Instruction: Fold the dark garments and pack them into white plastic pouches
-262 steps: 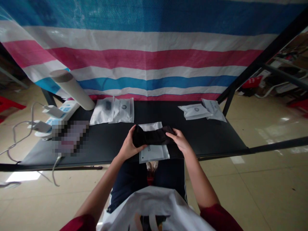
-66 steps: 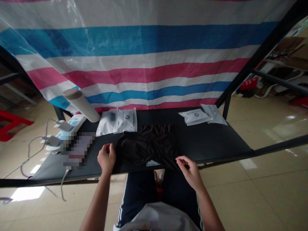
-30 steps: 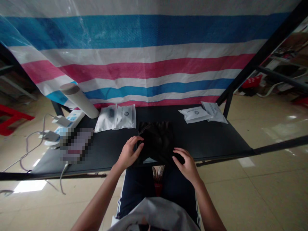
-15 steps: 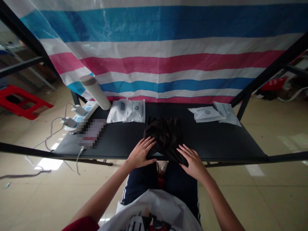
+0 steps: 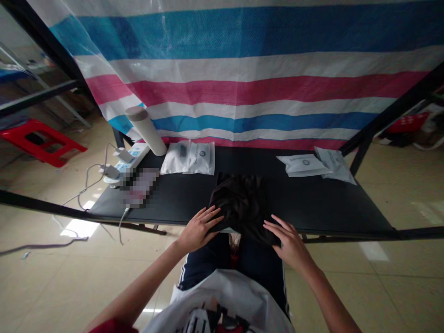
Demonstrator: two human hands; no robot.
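Head view: the dark cloth (image 5: 243, 203) lies crumpled at the near edge of the table (image 5: 322, 203), looking light, soft and rather slippery, apt to bunch; its two near corners seem the best hold. At them, the left hand (image 5: 198, 230) and right hand (image 5: 289, 240) are apart, palms down, fingers loosely spread over or against the fabric, neither clamped. Its far folds lie flatter; beyond stand pale packets (image 5: 201, 158) and a bottle (image 5: 147, 132).
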